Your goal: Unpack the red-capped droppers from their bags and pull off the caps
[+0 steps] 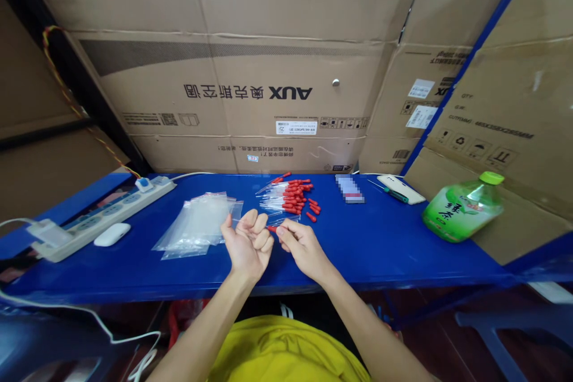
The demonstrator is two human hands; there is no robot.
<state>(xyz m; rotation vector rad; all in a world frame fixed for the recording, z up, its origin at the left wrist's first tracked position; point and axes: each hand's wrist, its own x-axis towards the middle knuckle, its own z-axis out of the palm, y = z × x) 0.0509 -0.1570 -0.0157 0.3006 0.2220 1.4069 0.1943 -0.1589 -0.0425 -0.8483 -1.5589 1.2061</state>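
Observation:
My right hand (305, 249) is closed, with thumb and forefinger pinching a red rubber dropper bulb (273, 228). Against that bulb, my left hand (249, 243) is turned palm up with its fingers curled in and its thumb sticking out. What those curled fingers hold is hidden. Just beyond both hands lies a pile of clear thin droppers with red bulbs (293, 197), their bulbs pointing right. Several loose red bulbs (314, 207) lie beside the pile. A stack of clear zip bags (197, 224) rests left of my left hand.
A white power strip (107, 215) and white earbud case (111, 234) are at left. Rightward lie a blurred-out card (350, 188), a green screwdriver (396, 194), a white phone (405, 190) and a green tea bottle (463, 209). Cardboard (268, 59) walls the blue table (358, 256).

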